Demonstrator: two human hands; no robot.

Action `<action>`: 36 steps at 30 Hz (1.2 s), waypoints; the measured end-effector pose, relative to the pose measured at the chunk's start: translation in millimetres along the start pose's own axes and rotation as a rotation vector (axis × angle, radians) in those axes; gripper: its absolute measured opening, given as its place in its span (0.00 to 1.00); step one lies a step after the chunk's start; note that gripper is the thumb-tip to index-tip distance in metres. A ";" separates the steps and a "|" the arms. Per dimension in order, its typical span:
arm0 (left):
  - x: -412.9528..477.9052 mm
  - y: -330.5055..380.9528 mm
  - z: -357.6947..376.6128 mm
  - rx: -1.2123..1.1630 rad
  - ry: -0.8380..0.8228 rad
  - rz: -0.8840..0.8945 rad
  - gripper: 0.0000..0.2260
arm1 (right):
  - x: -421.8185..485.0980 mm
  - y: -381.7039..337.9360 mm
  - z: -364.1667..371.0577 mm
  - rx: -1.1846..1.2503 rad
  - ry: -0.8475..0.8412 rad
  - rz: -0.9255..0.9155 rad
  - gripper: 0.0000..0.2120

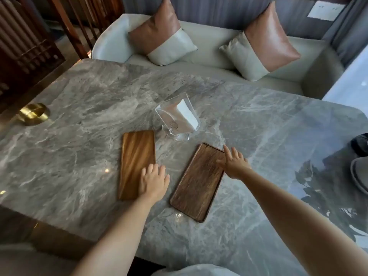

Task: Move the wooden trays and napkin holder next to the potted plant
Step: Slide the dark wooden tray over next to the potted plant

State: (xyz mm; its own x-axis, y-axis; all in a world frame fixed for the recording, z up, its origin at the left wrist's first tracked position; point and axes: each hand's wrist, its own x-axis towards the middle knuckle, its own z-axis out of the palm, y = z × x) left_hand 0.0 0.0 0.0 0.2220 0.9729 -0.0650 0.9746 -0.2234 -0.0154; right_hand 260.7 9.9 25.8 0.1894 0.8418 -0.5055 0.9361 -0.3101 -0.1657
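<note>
Both hands lie spread and flat, gripping nothing. The left hand [153,181] rests on the near right edge of the light tray [137,162]; the right hand [234,163] touches the far right edge of the dark tray [199,182], which lies between the two hands. The napkin holder [178,117] stands on the bench [79,96] just beyond both hands. The plant itself is out of view; only a leafy reflection shows far right. Judged so, no item has been moved: all three remain.
</note>
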 end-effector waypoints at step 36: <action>-24.3 73.1 -4.1 -0.632 -0.468 -0.681 0.17 | 23.9 31.1 -4.3 0.370 -0.066 0.224 0.18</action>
State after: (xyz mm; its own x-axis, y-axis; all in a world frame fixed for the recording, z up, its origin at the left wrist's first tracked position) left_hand 66.0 -39.8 4.6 -0.2828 0.7309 -0.6211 0.7569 0.5678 0.3235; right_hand 295.7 22.2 12.2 0.3453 0.7095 -0.6143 0.7025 -0.6294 -0.3321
